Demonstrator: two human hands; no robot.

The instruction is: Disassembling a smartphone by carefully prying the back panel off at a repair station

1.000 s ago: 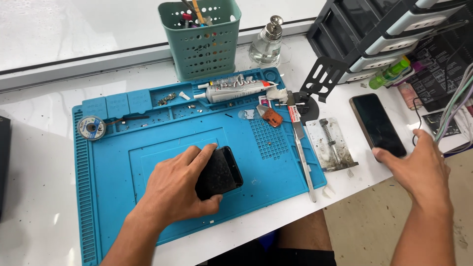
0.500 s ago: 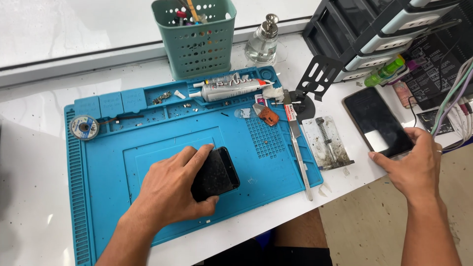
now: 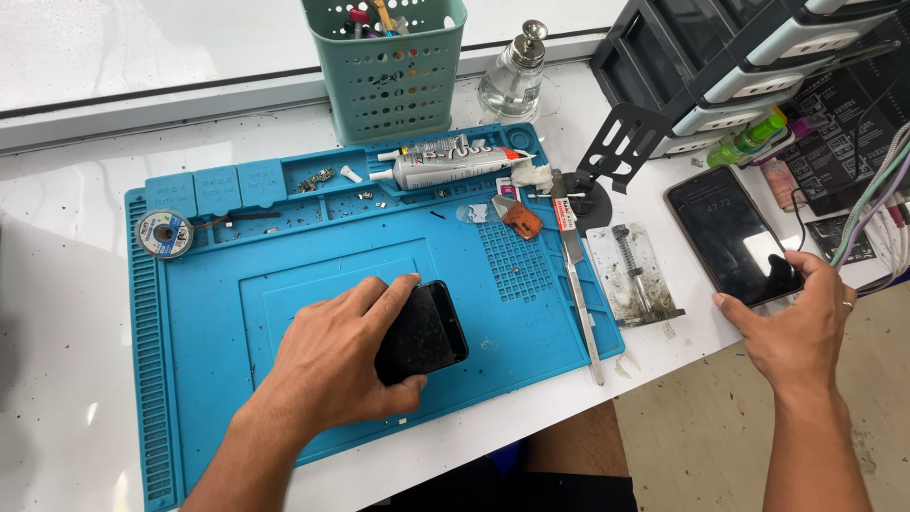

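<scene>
While you work at the white table (image 3: 76, 379), note:
Basket: the green basket (image 3: 393, 76) holds upright tools.
Phones: two.
Left hand: your left hand (image 3: 332, 365) clasps the dark phone (image 3: 427, 332) on the blue mat (image 3: 218, 313).
Right hand: your right hand (image 3: 796, 327) grasps the lit phone (image 3: 725, 232), now nearer the table edge than before.
</scene>
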